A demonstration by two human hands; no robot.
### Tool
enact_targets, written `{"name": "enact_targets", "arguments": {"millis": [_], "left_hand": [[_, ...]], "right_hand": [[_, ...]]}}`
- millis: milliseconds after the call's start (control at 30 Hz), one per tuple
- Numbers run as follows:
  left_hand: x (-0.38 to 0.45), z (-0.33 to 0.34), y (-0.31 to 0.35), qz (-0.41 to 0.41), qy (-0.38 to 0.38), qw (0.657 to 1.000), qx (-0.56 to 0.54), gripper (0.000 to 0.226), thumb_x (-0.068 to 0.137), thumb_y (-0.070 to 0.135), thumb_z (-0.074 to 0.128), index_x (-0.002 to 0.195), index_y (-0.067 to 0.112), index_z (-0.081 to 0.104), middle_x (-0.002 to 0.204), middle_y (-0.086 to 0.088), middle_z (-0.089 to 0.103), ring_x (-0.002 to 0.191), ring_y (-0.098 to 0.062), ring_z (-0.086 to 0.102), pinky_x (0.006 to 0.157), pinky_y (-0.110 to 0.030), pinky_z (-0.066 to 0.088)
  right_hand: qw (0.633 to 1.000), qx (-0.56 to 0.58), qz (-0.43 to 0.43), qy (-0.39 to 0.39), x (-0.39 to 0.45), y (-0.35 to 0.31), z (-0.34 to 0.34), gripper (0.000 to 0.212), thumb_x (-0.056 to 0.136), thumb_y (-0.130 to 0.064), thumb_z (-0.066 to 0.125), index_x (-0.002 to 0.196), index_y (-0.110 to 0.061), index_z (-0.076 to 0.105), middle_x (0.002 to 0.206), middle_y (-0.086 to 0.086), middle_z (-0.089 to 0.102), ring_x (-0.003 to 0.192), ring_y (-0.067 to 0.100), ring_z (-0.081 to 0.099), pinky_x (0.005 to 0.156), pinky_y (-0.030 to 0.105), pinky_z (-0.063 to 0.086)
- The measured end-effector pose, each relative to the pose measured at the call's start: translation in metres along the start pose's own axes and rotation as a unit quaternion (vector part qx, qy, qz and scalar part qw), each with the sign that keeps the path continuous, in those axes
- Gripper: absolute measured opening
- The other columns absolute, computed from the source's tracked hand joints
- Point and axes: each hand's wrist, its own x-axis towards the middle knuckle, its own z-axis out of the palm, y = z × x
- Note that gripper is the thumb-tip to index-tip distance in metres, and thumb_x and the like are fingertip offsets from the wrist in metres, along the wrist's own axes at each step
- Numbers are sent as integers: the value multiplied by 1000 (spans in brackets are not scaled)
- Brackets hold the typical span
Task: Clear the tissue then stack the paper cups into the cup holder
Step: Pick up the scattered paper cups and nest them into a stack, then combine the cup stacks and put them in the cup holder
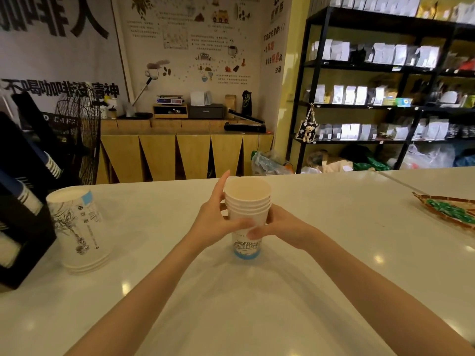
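White and glossy, the counter [321,253] faced stocked shelves [372,73]. We clasped an upright stack of nested cups [248,201] at centre, left hand [218,222] and right hand [280,227] both gripping it. An upturned stack [77,227] stood left, beside the black cup holder [25,240].

We reached both bare forearms forward, our left hand [218,222] and right hand [280,227] facing each other, fingers curled inward, left fingertips pointing up.

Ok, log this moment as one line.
stage: stacking | left hand + right hand: holding upright cup stack on counter | inverted stack: untouched, beside holder | tissue: not seen
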Motion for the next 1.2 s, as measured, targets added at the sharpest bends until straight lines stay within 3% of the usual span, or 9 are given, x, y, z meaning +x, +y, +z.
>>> {"name": "enact_targets", "arguments": {"millis": [133, 267, 433, 500, 700, 867, 967, 1067, 1200], "left_hand": [[0, -11, 8, 22, 42, 999, 12, 87, 61, 21, 81, 130, 38, 30, 121, 9, 50, 109, -13, 50, 78, -22, 50], [-2, -35, 19, 32, 93, 995, 17, 78, 59, 20, 82, 122, 31, 37, 108, 14, 51, 98, -5, 53, 70, -16, 47], [-11, -82, 25, 32, 172, 985, -12, 71, 63, 18, 79, 120, 25, 38, 110, 11, 54, 100, -9, 56, 78, -27, 53], [-17, -100, 22, 21, 220, 975, -27, 65, 64, 21, 78, 116, 26, 40, 108, 8, 56, 100, -14, 58, 79, -31, 54], [-46, -144, 17, 9, 382, 922, 67, 47, 72, 34, 71, 111, 18, 50, 107, 0, 59, 95, -11, 59, 64, -10, 48], [-64, -176, 22, 15, 458, 881, 119, 47, 79, 29, 65, 121, 17, 51, 119, -4, 59, 101, -8, 54, 84, -21, 47], [-70, -187, 28, 1, 465, 877, 118, 60, 83, 23, 62, 136, 21, 34, 113, -7, 63, 94, -11, 59, 82, -22, 46], [-72, -195, 22, -41, 439, 890, 117, 77, 82, 23, 62, 142, 27, 15, 98, 2, 63, 98, -21, 63, 95, -44, 49], [-73, -198, 9, -101, 378, 913, 116, 78, 79, 30, 64, 142, 28, 18, 84, 2, 69, 87, -18, 67, 91, -44, 52]], "right_hand": [[999, 19, -11, 23, 10, -6, 7, 71, 66, 2, 74, 126, -28, 49, 124, 1, 62, 116, 17, 58, 93, 33, 51], [999, 26, -18, 17, 26, -15, 17, 72, 62, -8, 77, 126, -25, 49, 124, 4, 62, 116, 21, 58, 97, 41, 49], [998, 30, 0, -51, 53, -23, 47, 46, 77, -3, 68, 110, -31, 52, 113, -3, 61, 106, 17, 59, 83, 32, 56], [996, 55, 8, -65, 65, -24, 61, 46, 76, -1, 68, 111, -27, 52, 112, 0, 60, 107, 20, 58, 86, 35, 55], [992, 117, -13, -42, 101, -47, 99, 41, 79, -6, 66, 115, -18, 50, 106, 2, 60, 97, 21, 62, 79, 34, 58], [989, 126, -79, 21, 121, -87, 117, 34, 78, -13, 68, 107, -17, 51, 105, 1, 58, 99, 23, 62, 81, 36, 57], [979, 120, -147, 72, 131, -116, 124, 41, 78, -20, 69, 113, -17, 49, 107, 0, 61, 93, 16, 64, 73, 26, 59], [964, 81, -215, 131, 140, -144, 133, 47, 76, -25, 72, 115, -20, 46, 102, -6, 58, 92, 11, 62, 69, 20, 57], [949, 16, -282, 143, 150, -168, 148, 60, 73, -31, 75, 122, -23, 40, 107, -10, 53, 97, 8, 58, 75, 23, 55]]}}
